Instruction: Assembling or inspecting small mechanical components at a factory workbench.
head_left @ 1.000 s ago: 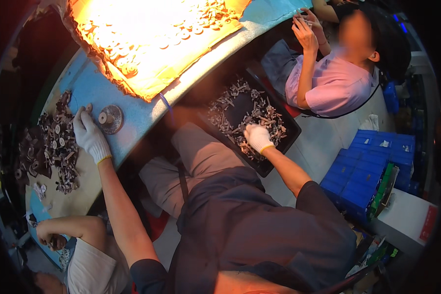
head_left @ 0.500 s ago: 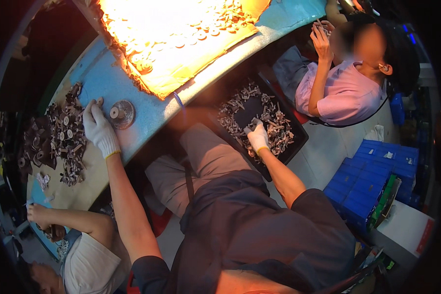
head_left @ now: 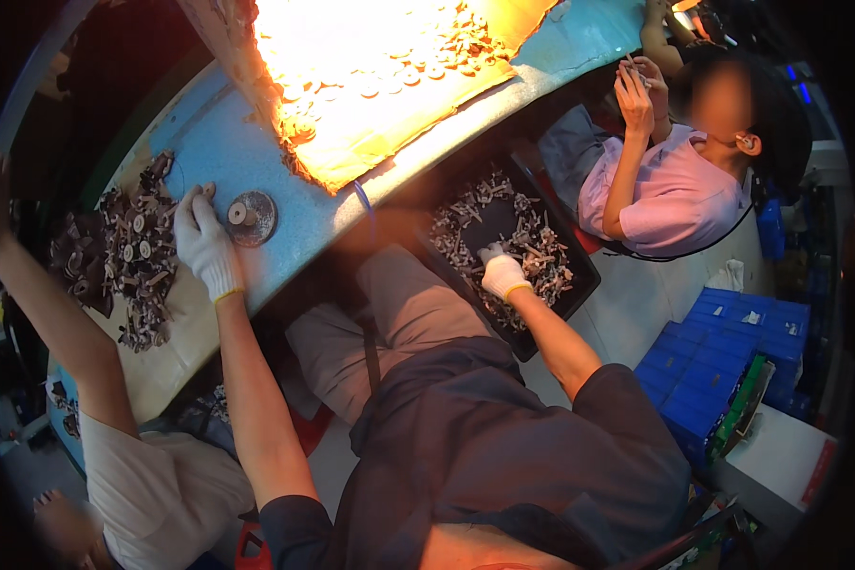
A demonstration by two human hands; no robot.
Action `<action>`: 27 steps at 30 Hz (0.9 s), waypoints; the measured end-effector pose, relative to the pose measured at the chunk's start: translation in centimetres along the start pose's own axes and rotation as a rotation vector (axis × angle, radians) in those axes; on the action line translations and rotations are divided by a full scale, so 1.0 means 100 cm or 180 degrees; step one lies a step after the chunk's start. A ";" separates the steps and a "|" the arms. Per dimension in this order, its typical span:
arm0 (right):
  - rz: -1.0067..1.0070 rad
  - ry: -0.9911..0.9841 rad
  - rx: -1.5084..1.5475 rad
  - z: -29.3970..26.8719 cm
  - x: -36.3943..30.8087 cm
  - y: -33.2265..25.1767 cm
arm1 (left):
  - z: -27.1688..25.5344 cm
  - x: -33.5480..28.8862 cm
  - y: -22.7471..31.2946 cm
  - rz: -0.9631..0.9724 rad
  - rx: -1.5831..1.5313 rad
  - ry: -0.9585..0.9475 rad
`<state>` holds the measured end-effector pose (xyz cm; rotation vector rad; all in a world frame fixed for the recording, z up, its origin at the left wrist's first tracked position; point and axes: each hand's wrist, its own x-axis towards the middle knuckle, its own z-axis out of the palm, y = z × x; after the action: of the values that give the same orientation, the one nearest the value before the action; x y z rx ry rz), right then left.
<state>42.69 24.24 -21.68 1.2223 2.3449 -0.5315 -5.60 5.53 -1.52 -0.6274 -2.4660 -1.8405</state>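
My left hand [head_left: 206, 249], in a white knit glove, is over the blue tabletop with its fingers together. A small round brownish part [head_left: 208, 190] shows at its fingertips, pinched there. Just right of it stands a round metal disc with a raised hub [head_left: 253, 218]. My right hand [head_left: 505, 275], also gloved, is down in the black tray [head_left: 589, 285], its fingers curled among loose small metal parts [head_left: 547, 253]. Whatever those fingers hold is hidden.
A heap of brownish parts [head_left: 140, 249] lies left on the table. Brightly lit cardboard [head_left: 351, 161] bears several round pieces. A co-worker in pink [head_left: 651, 195] sits right; another in a light shirt [head_left: 166, 484] is at lower left. Blue boxes [head_left: 684, 361] are stacked right.
The view has shifted slightly. My right hand's fingers have lowered into the parts, while my left hand keeps its small part. The lower-left co-worker's arm has swung up and outward.
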 end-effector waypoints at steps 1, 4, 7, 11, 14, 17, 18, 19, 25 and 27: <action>-0.0137 -0.0150 -0.0232 -0.006 0.001 -0.001 | -0.002 -0.001 -0.002 -0.0043 -0.0023 0.0012; -0.0502 -0.0411 -0.0903 -0.026 -0.004 -0.002 | -0.003 0.000 -0.009 0.0041 -0.0089 0.0026; -0.0624 -0.0294 -0.1069 -0.044 -0.001 0.002 | -0.002 0.001 -0.009 0.0041 -0.0023 0.0038; -0.0942 0.0068 -0.1230 -0.063 0.000 -0.005 | -0.004 -0.002 -0.004 0.0048 0.0060 0.0049; -0.0566 0.0310 0.0011 -0.053 0.000 0.005 | -0.004 0.000 -0.007 0.0062 0.0028 0.0047; 0.0089 0.0080 0.0936 -0.039 -0.001 0.018 | -0.001 0.001 -0.009 0.0140 0.0078 0.0017; 0.0352 -0.0126 0.1161 -0.037 0.000 0.020 | 0.000 0.003 -0.010 0.0138 0.0130 0.0011; 0.0473 -0.0028 0.1372 -0.038 -0.002 0.016 | -0.002 0.003 -0.013 0.0122 0.0192 0.0004; 0.0325 0.0798 0.2876 0.023 0.020 0.034 | 0.003 0.000 -0.005 -0.0005 -0.0193 0.0072; 0.0285 0.0852 0.2923 0.008 0.012 -0.001 | -0.008 -0.009 -0.009 0.0620 0.0533 0.0099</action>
<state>42.14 24.55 -23.00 1.8501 2.2734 -1.6084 -5.24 4.28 -2.31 -0.7901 -2.4084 -1.5454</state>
